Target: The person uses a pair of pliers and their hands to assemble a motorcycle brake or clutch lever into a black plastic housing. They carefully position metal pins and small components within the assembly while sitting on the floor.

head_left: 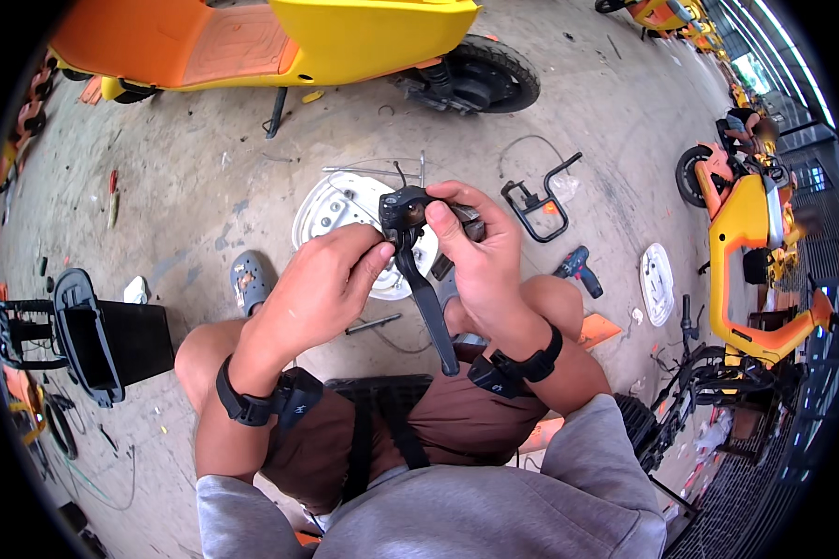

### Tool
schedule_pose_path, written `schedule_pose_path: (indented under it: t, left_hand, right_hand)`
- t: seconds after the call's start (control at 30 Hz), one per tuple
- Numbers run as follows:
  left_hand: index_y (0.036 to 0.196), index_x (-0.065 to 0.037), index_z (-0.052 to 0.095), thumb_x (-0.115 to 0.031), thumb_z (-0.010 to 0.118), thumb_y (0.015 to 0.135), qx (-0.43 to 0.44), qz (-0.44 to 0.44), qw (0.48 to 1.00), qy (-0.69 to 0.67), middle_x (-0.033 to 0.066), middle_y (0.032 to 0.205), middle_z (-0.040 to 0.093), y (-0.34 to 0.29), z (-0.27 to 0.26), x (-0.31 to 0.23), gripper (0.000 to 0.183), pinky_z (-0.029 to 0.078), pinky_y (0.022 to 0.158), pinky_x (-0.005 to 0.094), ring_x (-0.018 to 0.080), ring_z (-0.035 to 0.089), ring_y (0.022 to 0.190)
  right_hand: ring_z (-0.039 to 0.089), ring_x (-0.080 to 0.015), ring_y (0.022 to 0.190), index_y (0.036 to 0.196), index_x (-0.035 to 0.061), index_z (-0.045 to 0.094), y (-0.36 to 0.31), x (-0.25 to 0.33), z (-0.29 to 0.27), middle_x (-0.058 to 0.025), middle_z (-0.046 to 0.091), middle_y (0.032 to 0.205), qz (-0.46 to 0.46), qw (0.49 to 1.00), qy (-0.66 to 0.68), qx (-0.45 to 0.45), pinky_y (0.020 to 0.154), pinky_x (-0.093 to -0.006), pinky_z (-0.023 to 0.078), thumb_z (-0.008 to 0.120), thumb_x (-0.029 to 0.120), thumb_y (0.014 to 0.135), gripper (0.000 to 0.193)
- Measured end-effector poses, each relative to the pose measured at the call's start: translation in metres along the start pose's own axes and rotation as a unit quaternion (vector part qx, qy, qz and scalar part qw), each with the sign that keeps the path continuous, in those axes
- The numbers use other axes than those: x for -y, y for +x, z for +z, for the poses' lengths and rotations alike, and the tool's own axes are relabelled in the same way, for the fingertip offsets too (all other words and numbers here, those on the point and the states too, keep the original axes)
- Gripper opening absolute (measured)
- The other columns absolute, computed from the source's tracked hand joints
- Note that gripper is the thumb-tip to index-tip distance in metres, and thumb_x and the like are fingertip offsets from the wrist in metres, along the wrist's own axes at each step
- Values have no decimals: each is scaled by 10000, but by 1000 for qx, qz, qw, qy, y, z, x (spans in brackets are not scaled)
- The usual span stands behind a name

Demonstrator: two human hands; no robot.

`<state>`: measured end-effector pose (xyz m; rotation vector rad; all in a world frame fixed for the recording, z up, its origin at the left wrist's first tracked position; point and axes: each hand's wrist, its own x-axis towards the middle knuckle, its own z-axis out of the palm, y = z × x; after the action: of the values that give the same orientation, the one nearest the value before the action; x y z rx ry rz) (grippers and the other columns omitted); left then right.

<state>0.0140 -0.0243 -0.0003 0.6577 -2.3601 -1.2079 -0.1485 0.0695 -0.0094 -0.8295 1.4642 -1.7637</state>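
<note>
Between my two hands is a black brake lever assembly [426, 307], its long lever pointing down toward my lap. My right hand [480, 247] grips the clamp end, with the thumb pressed on top and the fingers behind. The fingers of my left hand [322, 279] pinch the assembly near the lever's pivot; whether they hold a smaller part there is hidden. Beneath my hands, a white oval tray [322, 207] with small metal parts lies on the floor, partly covered by the hands and the lever.
A yellow and orange scooter [373, 42] stands ahead, another [746, 270] at the right. On the floor are a cordless drill [580, 270], a black tubular frame [545, 210], a white oval cover [657, 284], a red-handled tool [113, 197] and a black bin [121, 340].
</note>
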Motion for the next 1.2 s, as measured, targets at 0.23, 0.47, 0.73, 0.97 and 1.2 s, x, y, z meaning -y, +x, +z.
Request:
schedule_pose_path:
  t: [0.23, 0.47, 0.73, 0.97, 1.2]
  left_hand:
    - [931, 54, 586, -79, 639, 905, -2, -55, 998, -20, 130, 710, 544, 0, -4, -8, 146, 404, 550, 329, 227, 497, 586]
    - [1132, 11, 437, -153, 642, 926, -7, -89, 982, -167, 154, 764, 635, -3, 3, -5, 333, 454, 588, 387, 223, 632, 673]
    - [1152, 23, 449, -127, 683, 885, -7, -114, 989, -98, 91, 717, 614, 0, 8, -3, 385, 427, 536, 286, 102, 524, 600]
    - [1159, 8, 476, -22, 648, 884, -13, -109, 987, -121, 63, 825, 616, 4, 10, -19, 326, 461, 606, 237, 72, 555, 707]
    - [1335, -56, 391, -13, 643, 879, -67, -121, 969, -207, 65, 812, 613, 1, 17, -16, 523, 452, 606, 231, 83, 549, 694]
  right_hand:
    - [550, -32, 794, 1063, 11, 687, 1, -2, 0, 13, 659, 949, 14, 999, 5, 32, 695, -184, 436, 707, 102, 901, 187]
    - [585, -49, 843, 1064, 7, 683, 2, -6, 4, -1, 671, 966, -12, 998, 16, 52, 741, -201, 470, 697, 105, 908, 185]
    - [575, -50, 859, 1056, -3, 668, 2, -7, 3, -9, 666, 943, -18, 997, 27, 67, 757, -211, 473, 677, 69, 907, 165]
    - [575, -61, 867, 1055, -11, 665, 3, -9, -1, -17, 667, 941, -15, 997, 20, 74, 780, -227, 472, 677, 82, 906, 176]
    - [570, -64, 855, 1049, -14, 664, 1, -8, 3, -19, 668, 932, -26, 997, 14, 73, 781, -237, 469, 675, 104, 905, 186]
